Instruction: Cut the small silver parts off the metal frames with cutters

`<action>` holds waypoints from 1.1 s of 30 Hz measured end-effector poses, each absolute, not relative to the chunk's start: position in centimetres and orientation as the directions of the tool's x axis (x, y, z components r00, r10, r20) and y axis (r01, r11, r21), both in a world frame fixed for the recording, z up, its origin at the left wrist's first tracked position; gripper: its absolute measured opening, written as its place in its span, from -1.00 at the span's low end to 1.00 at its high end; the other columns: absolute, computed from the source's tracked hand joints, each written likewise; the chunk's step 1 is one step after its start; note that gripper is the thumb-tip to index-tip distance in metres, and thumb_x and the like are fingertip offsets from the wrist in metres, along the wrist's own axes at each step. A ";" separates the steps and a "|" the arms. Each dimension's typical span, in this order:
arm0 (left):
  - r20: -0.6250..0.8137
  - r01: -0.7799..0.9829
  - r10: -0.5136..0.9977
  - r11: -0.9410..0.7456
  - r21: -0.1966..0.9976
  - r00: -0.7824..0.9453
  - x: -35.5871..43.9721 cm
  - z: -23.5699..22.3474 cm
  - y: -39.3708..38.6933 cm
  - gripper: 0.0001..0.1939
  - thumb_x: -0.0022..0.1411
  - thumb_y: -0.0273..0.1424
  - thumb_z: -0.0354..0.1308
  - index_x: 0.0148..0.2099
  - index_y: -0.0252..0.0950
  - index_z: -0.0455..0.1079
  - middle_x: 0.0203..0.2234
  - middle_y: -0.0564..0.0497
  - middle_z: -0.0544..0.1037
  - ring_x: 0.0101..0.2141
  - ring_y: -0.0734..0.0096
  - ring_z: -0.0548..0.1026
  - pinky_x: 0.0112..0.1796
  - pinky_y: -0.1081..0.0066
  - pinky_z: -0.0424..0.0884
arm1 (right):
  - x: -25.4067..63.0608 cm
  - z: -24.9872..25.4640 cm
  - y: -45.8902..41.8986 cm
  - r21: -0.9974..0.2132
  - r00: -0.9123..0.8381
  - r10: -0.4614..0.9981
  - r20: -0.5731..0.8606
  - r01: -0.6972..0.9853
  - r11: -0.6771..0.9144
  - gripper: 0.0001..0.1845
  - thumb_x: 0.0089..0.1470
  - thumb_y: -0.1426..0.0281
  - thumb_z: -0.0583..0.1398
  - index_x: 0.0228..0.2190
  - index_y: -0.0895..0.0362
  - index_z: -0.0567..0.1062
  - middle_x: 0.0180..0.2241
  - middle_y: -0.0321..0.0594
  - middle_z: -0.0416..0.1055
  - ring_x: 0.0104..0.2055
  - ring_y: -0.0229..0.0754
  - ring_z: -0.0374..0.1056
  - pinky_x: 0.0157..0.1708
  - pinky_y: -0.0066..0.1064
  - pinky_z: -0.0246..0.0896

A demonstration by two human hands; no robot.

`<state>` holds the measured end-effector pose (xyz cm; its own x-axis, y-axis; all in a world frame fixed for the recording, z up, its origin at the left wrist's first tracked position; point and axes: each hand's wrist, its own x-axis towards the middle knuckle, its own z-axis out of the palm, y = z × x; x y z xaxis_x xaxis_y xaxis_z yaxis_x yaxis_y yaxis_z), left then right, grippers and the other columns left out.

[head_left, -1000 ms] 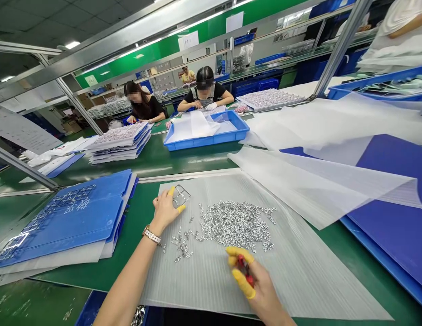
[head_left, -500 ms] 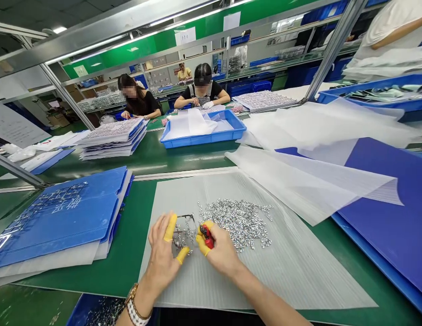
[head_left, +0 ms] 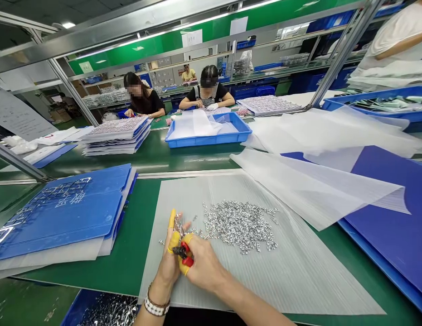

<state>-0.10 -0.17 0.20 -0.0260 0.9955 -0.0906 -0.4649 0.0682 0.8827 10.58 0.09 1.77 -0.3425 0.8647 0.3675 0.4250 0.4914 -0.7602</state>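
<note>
Holding a thin metal frame (head_left: 178,225) in the left hand (head_left: 169,263), with that grip clamped on the frame. Squeezing a little tool with red handles (head_left: 187,261) in the right hand (head_left: 204,263), with that grip wrapped snugly around the handles. Bringing both hands close together, and pointing the dark end of the tool toward the left thumb. Covering part of the frame with fingers, so not telling for sure about the tool touching it. Wearing yellow finger covers (head_left: 172,219) on both hands and a light band (head_left: 156,308) on the left wrist.

Having the frame up over the left part of a pale sheet (head_left: 282,280), just left of a big heap of tiny silver bits (head_left: 241,226). Seeing a few loose bits lying between the heap and the left hand. Working at a green tabletop (head_left: 138,231), with the pale sheet lying flat on it. Having a stack of blue boards (head_left: 102,208) off to the left, with more wire frames (head_left: 61,192) lying on top. Seeing a blue bin (head_left: 72,311) full of shiny bits down low. Facing a blue tray (head_left: 209,142) with white sheets inside, and two people (head_left: 147,104) bending over small things beyond it.
</note>
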 end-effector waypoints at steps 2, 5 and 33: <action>-0.089 -0.489 0.995 0.054 0.870 -0.049 0.2 0.3 -0.1 -0.42 0.23 -0.09 0.03 0.27 -0.03 0.11 0.28 -0.05 0.10 0.16 0.07 0.24 0.06 0.13 0.31 | 10.3 1.9 -0.1 -0.767 -0.366 0.856 0.365 0.403 0.499 -0.81 -0.19 0.52 0.08 -0.54 0.06 0.12 -0.54 -0.34 0.25 -0.50 -0.25 0.16 -0.52 -0.44 0.04; -0.094 -0.516 0.988 0.017 0.856 -0.123 0.2 1.2 0.3 -0.46 0.24 -0.08 -0.01 0.23 -0.09 0.18 0.23 -0.08 0.21 0.11 0.09 0.31 0.02 0.14 0.34 | 10.7 2.6 -0.4 -0.771 -0.377 0.850 0.367 0.389 0.505 -0.84 -0.14 0.48 0.08 -0.49 0.06 0.14 -0.51 -0.33 0.25 -0.47 -0.24 0.16 -0.49 -0.42 0.07; -0.203 -0.663 0.974 0.086 0.743 -0.100 0.3 2.3 0.9 -0.23 0.17 0.17 -0.18 -0.04 -0.40 0.47 -0.05 -0.29 0.51 -0.15 0.14 0.51 -0.03 0.19 0.34 | 16.8 3.8 0.6 -0.495 -0.381 0.876 0.294 0.724 0.481 -0.78 0.11 0.29 0.11 -0.23 0.14 0.42 -0.36 -0.11 0.42 -0.32 -0.03 0.32 -0.31 -0.23 0.19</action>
